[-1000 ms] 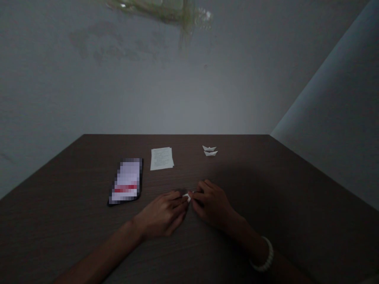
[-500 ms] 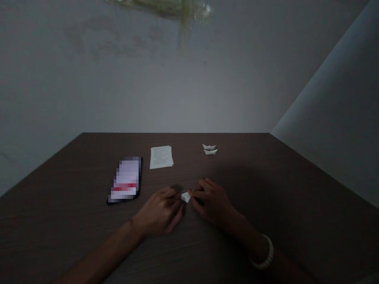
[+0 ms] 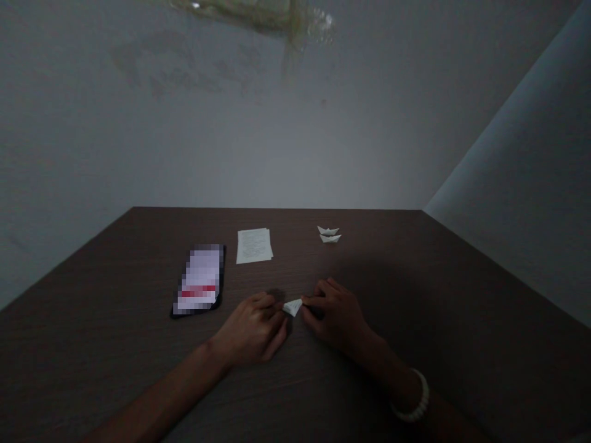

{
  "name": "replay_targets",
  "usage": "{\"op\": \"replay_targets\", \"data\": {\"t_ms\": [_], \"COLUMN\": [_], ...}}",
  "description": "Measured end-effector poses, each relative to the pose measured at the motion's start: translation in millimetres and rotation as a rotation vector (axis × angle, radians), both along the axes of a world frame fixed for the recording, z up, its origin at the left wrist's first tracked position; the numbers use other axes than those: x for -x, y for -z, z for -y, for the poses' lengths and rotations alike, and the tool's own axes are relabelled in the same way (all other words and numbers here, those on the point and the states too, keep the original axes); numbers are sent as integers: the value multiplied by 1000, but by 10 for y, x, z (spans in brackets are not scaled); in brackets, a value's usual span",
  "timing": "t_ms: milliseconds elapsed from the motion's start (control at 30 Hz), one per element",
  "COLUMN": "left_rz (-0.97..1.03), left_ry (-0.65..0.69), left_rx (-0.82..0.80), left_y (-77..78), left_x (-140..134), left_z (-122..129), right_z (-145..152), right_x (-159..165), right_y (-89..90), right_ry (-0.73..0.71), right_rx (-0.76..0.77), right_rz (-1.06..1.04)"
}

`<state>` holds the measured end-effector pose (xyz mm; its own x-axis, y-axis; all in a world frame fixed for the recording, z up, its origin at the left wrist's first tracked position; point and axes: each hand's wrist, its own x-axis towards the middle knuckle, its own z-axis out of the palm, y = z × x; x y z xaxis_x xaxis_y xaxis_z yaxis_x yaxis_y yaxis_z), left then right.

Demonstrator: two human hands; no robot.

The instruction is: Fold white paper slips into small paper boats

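Note:
A small folded piece of white paper (image 3: pixel 292 307), roughly triangular with its point toward me, is held between my two hands low over the table. The fingertips of my left hand (image 3: pixel 256 326) are closed on its left corner. On the opposite corner, my right hand (image 3: pixel 336 314) pinches it between thumb and forefinger. Parts of the paper are hidden under the fingers. Farther back on the table, two little folded paper boats (image 3: pixel 329 235) sit close together, one behind the other.
A phone (image 3: pixel 198 280) with a blurred-out screen lies at the left of the dark wooden table (image 3: pixel 286 394). Beside it is a short stack of printed paper sheets (image 3: pixel 254 245). A stained grey wall (image 3: pixel 277 141) rises behind the table's far edge.
The right fingertips have shifted slightly right along the folded paper, and more of its surface shows between the hands. The whole view has shifted a little.

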<state>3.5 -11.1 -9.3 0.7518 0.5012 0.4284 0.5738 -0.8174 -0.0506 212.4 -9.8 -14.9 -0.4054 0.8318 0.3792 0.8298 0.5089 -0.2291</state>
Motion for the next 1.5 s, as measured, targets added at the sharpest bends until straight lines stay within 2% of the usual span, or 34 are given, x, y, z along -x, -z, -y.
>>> {"op": "replay_targets", "data": {"t_ms": [133, 300, 567, 867, 1067, 1233, 1400, 1500], "left_rz": [50, 128, 177, 185, 197, 217, 182, 158], "left_ry": [-9, -57, -83, -116, -90, -70, -18, -5], "left_rx": [16, 141, 286, 365, 350, 270, 187, 170], "left_y": [51, 97, 14, 41, 14, 10, 0, -10], "left_x": [16, 23, 17, 33, 44, 55, 54, 52], "left_z": [-17, -88, -143, -156, -139, -134, -113, -93], "right_z": [-14, -18, -40, -56, -81, -60, -30, -25], "right_x": [-20, -3, 8, 52, 61, 74, 86, 100], "right_y": [21, -29, -33, 13, 32, -11, -25, -8], "right_ry": [-5, -49, -79, -87, -116, -163, -256, -264], "right_rx": [0, 9, 83, 141, 131, 25, -94, -142], "right_rz": [-5, 6, -90, -188, -262, -331, -309, -314]}}
